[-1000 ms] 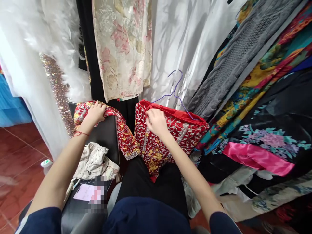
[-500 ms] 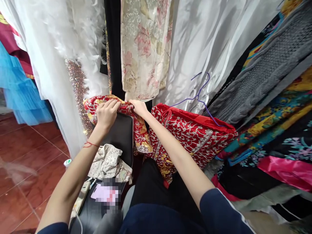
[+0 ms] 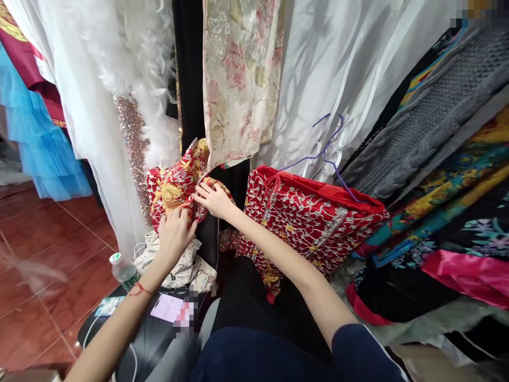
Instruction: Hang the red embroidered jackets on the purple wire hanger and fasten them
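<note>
A red garment (image 3: 175, 191) with gold and silver embroidery lies bunched over the dark seat, its upper part raised in a fold. My left hand (image 3: 175, 236) has its fingers curled into the near side of this cloth. On the right side of the bundle, my right hand (image 3: 217, 201) lies with fingers stretched and somewhat spread against the fabric. Right of my forearm, a matching red skirt (image 3: 306, 217) with silver embroidery rests across my lap and hangs on a purple wire hanger (image 3: 326, 154). Below my left hand sits a crumpled white dotted cloth (image 3: 181, 273).
A bottle with a green cap (image 3: 123, 270) and a pink phone-like rectangle (image 3: 167, 307) are near my left forearm, with a white cable (image 3: 133, 355). White gowns (image 3: 99, 122), a floral panel (image 3: 242, 79) and a grey knit (image 3: 433, 106) hang around. Reddish tiles (image 3: 35, 249) cover the floor.
The red garment has gone from stretched between both hands to a raised, bunched fold. Both hands have come down nearer me, and my right hand's fingers have spread. The bottle shows more.
</note>
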A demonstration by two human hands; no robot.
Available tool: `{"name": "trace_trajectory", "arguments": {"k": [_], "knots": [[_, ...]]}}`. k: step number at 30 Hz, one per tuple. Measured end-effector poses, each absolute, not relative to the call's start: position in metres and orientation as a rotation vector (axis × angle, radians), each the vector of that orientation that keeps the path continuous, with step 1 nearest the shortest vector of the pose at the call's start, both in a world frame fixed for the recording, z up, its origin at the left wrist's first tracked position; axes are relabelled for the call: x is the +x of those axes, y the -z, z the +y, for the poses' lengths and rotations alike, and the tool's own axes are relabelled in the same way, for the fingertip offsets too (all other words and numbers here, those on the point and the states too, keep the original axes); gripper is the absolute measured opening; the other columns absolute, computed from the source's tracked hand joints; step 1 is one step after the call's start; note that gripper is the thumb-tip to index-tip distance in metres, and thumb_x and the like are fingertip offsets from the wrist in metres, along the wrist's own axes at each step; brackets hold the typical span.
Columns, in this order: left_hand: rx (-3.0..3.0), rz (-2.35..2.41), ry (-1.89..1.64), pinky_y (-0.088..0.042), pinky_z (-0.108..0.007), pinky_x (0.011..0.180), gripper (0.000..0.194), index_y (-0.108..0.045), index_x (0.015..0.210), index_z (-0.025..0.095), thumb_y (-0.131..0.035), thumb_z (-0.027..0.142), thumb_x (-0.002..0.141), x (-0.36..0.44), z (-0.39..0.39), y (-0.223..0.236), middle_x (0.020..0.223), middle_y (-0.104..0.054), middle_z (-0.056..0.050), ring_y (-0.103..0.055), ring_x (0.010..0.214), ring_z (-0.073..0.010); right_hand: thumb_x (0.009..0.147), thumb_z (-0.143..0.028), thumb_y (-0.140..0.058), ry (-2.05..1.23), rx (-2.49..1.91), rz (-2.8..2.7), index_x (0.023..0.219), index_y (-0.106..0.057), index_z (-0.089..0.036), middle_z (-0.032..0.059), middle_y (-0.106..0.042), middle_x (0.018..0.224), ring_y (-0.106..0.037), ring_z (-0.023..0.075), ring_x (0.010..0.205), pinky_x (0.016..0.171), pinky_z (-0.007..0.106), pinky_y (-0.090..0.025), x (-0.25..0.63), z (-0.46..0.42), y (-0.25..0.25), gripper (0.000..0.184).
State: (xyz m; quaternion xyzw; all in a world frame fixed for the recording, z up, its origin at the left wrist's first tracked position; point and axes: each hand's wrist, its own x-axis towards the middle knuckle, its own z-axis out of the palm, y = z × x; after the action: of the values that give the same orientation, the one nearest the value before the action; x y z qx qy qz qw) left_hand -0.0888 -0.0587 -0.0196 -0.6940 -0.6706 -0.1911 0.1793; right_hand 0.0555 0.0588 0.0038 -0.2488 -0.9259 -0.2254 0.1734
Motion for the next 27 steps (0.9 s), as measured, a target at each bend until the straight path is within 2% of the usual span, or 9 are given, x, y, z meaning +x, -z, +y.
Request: {"name": "trace_trajectory", "arguments": {"k": [3, 5, 6, 8, 11, 16, 20, 24, 27], "knots": [[-1.761, -1.844, 0.859, -0.034, -0.054, 0.108, 0.070, -0.037, 0.147, 0.006, -0.038, 0.051, 0.094, -0.077, -0.026, -0.006, 0.153, -0.038, -0.027, -0.037, 0.141, -0.0406, 0.099, -0.010, -0.032, 0.600, -0.714, -2.641, 0.134, -0.053, -0.015, 0.0147, -0.042, 0.157, -0.035, 0.0295, 0.146, 0.107, 0.055, -0.038, 0.069, 0.059, -0.009, 0.042], [-1.653, -1.948, 0.992, -0.033, -0.055, 0.109, 0.084, -0.024, 0.151, -0.003, -0.041, 0.054, 0.092, -0.076, -0.002, -0.020, 0.156, -0.029, -0.033, -0.030, 0.145, -0.0428, 0.097, -0.007, -0.031, 0.575, -0.736, -2.606, 0.134, -0.054, -0.015, 0.0150, -0.040, 0.158, -0.033, 0.0287, 0.147, 0.106, 0.053, -0.039, 0.077, 0.060, -0.016, 0.044], [-1.649, -2.011, 1.026, -0.036, -0.054, 0.107, 0.082, -0.025, 0.150, -0.004, -0.041, 0.052, 0.092, -0.078, 0.010, -0.026, 0.153, -0.035, -0.033, -0.036, 0.142, -0.0421, 0.096, -0.007, -0.033, 0.554, -0.771, -2.569, 0.136, -0.053, -0.014, 0.0164, -0.038, 0.159, -0.033, 0.0287, 0.147, 0.105, 0.051, -0.040, 0.082, 0.061, -0.019, 0.045], [-1.700, -2.062, 1.045, -0.042, -0.049, 0.101, 0.063, -0.039, 0.146, 0.003, -0.034, 0.039, 0.095, -0.083, 0.031, -0.034, 0.142, -0.053, -0.027, -0.053, 0.128, -0.0367, 0.095, -0.008, -0.037, 0.492, -0.872, -2.486, 0.142, -0.048, -0.014, 0.0195, -0.035, 0.159, -0.033, 0.0287, 0.147, 0.103, 0.048, -0.042, 0.094, 0.061, -0.024, 0.048], [-1.802, -1.876, 1.032, -0.041, -0.044, 0.103, 0.051, -0.055, 0.137, 0.016, -0.027, 0.025, 0.095, -0.081, 0.056, -0.042, 0.133, -0.064, -0.016, -0.061, 0.116, -0.0286, 0.094, -0.011, -0.041, 0.407, -0.984, -2.423, 0.145, -0.045, -0.015, 0.0217, -0.037, 0.157, -0.037, 0.0291, 0.144, 0.102, 0.047, -0.042, 0.116, 0.061, -0.028, 0.051], [-2.025, -1.836, 0.751, -0.031, -0.050, 0.110, 0.045, -0.068, 0.112, 0.013, -0.031, 0.033, 0.095, -0.044, 0.080, -0.046, 0.111, -0.072, -0.020, -0.064, 0.108, -0.0302, 0.093, -0.016, -0.043, 0.389, -1.185, -2.293, 0.132, -0.056, -0.013, 0.0204, -0.052, 0.143, -0.050, 0.0311, 0.128, 0.100, 0.045, -0.040, 0.155, 0.056, -0.035, 0.041], [-1.858, -1.808, 0.988, -0.026, -0.057, 0.111, 0.046, -0.066, 0.107, 0.010, -0.035, 0.042, 0.096, 0.005, 0.070, -0.037, 0.117, -0.068, -0.024, -0.056, 0.121, -0.0368, 0.096, -0.021, -0.041, 0.338, -1.325, -2.198, 0.113, -0.065, -0.015, 0.0143, -0.066, 0.120, -0.059, 0.0261, 0.110, 0.093, 0.037, -0.041, 0.190, 0.040, -0.034, 0.030], [-2.143, -1.424, 1.142, -0.035, -0.045, 0.107, 0.034, -0.063, 0.110, 0.016, -0.035, 0.030, 0.097, 0.060, 0.064, -0.043, 0.115, -0.069, -0.014, -0.060, 0.114, -0.0279, 0.096, -0.027, -0.042, 0.180, -1.583, -2.070, 0.101, -0.066, -0.020, 0.0066, -0.073, 0.093, -0.067, 0.0224, 0.088, 0.075, 0.030, -0.043, 0.219, 0.021, -0.023, 0.025], [-2.336, -1.242, 1.184, -0.037, -0.039, 0.106, 0.036, -0.057, 0.124, 0.015, -0.037, 0.027, 0.096, 0.092, 0.084, -0.051, 0.129, -0.063, -0.013, -0.055, 0.123, -0.0250, 0.096, -0.032, -0.043, 0.060, -1.706, -1.933, 0.092, -0.065, -0.022, 0.0044, -0.073, 0.087, -0.067, 0.0214, 0.083, 0.073, 0.030, -0.044, 0.234, 0.012, -0.011, 0.024]]}}
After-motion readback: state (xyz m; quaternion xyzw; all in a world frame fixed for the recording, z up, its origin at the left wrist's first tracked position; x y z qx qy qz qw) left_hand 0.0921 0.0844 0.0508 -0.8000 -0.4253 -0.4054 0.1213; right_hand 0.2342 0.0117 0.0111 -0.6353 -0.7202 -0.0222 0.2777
